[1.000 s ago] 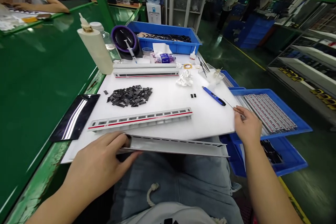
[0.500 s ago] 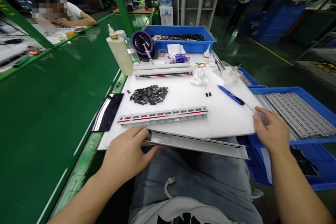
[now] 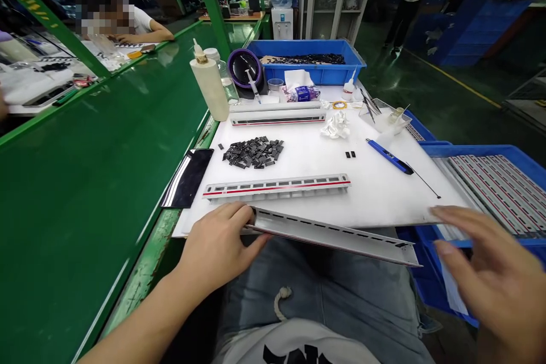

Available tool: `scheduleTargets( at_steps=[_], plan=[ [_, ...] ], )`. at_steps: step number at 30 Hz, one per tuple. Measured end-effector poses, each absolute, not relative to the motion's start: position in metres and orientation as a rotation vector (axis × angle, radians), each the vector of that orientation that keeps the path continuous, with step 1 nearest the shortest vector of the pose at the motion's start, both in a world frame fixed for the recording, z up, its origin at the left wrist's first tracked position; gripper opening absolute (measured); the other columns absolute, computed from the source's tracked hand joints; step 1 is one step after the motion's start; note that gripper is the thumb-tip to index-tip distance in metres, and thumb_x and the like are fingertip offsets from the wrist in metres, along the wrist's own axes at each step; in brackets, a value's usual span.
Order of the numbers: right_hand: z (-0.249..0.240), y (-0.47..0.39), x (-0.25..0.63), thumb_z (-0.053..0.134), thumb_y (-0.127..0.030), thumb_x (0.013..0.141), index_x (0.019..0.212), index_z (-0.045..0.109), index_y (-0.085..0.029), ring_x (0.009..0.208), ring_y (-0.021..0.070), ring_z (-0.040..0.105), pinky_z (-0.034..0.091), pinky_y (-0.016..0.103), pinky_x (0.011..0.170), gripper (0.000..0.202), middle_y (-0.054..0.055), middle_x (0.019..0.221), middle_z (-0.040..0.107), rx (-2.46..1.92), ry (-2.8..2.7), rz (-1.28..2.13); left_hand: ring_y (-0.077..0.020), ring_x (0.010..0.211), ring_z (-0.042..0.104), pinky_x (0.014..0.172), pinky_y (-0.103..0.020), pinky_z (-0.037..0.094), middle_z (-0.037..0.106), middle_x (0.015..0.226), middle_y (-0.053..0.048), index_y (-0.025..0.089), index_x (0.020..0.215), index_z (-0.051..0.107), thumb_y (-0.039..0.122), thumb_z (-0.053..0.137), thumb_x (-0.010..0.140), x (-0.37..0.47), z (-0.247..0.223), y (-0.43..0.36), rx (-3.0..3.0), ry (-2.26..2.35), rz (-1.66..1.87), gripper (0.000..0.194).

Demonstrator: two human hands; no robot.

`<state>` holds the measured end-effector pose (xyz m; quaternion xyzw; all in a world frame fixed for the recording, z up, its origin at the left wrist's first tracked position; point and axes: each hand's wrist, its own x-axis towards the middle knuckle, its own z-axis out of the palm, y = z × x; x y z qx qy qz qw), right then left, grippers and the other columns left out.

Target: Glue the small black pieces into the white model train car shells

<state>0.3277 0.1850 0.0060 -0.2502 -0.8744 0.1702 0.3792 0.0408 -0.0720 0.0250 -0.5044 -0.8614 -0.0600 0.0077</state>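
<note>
My left hand (image 3: 219, 237) grips one end of a white model train car shell (image 3: 333, 234), its hollow inside turned up, above my lap at the board's front edge. Off to the right, my right hand (image 3: 495, 267) is slightly blurred, with thumb and fingers apart and nothing between them. Beyond it on the white board (image 3: 307, 156) lies a blue pen-like tool (image 3: 389, 156) with a thin rod pointing towards that hand. A second train car shell (image 3: 277, 186) with a red stripe lies past the one I hold. Behind that is a pile of small black pieces (image 3: 253, 152).
Two black pieces (image 3: 350, 154) lie apart near crumpled tissue (image 3: 336, 125). At the back stand a glue bottle (image 3: 210, 85), a purple-rimmed black container (image 3: 245, 71) and a blue bin (image 3: 307, 73). A blue crate (image 3: 512, 153) of striped panels sits right. Another person (image 3: 140, 23) works at left.
My right hand has let go of the thin rod of the blue tool and moved right and towards me. My left hand still holds the shell. The whole view has shifted slightly.
</note>
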Motion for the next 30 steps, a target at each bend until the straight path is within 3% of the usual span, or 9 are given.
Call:
scheduleTargets(
  at_steps=[6,10,17,25,30],
  plan=[
    [-0.009,0.157,0.309,0.065,-0.021,0.086,0.117,0.062,-0.023,0.130,0.0272,0.047,0.046,0.046,0.106,0.031,0.009,0.135,0.053,-0.168,-2.685,0.488,-0.0229,0.080,0.056,0.064,-0.034,0.039,0.058,0.085,-0.002,0.022,0.082,0.048,0.050,0.056,0.086,0.041,0.029,-0.073,-1.579,-2.717,-0.130,0.030],
    [-0.022,0.161,0.305,0.062,-0.019,0.089,0.108,0.063,-0.024,0.123,0.0242,0.051,0.050,0.043,0.100,0.020,0.008,0.131,0.055,-0.198,-2.689,0.518,-0.0236,0.082,0.057,0.064,-0.035,0.041,0.059,0.087,-0.001,0.023,0.085,0.048,0.046,0.061,0.082,0.041,0.031,-0.074,-1.605,-2.718,-0.098,0.027],
    [-0.013,0.165,0.306,0.062,-0.021,0.090,0.102,0.062,-0.025,0.114,0.0197,0.056,0.051,0.038,0.095,0.013,0.005,0.124,0.060,-0.175,-2.706,0.469,-0.0231,0.086,0.058,0.064,-0.034,0.040,0.060,0.090,0.000,0.023,0.087,0.049,0.025,0.052,0.085,0.037,0.031,-0.078,-1.639,-2.733,-0.090,0.004],
    [-0.011,0.170,0.315,0.064,-0.031,0.088,0.113,0.060,-0.025,0.122,0.0248,0.053,0.049,0.044,0.101,0.026,0.007,0.136,0.052,-0.309,-2.722,0.336,-0.0221,0.080,0.059,0.063,-0.033,0.037,0.062,0.085,0.000,0.022,0.086,0.051,0.028,0.054,0.088,0.032,0.029,-0.082,-1.666,-2.645,-0.110,0.007],
    [-0.015,0.188,0.323,0.057,-0.025,0.090,0.111,0.061,-0.026,0.120,0.0256,0.056,0.049,0.046,0.103,0.021,0.007,0.139,0.049,-0.430,-2.735,0.323,-0.0220,0.079,0.059,0.062,-0.032,0.036,0.063,0.085,0.000,0.023,0.087,0.050,0.027,0.052,0.089,0.029,0.026,-0.082,-1.649,-2.599,-0.098,0.006]
  ],
)
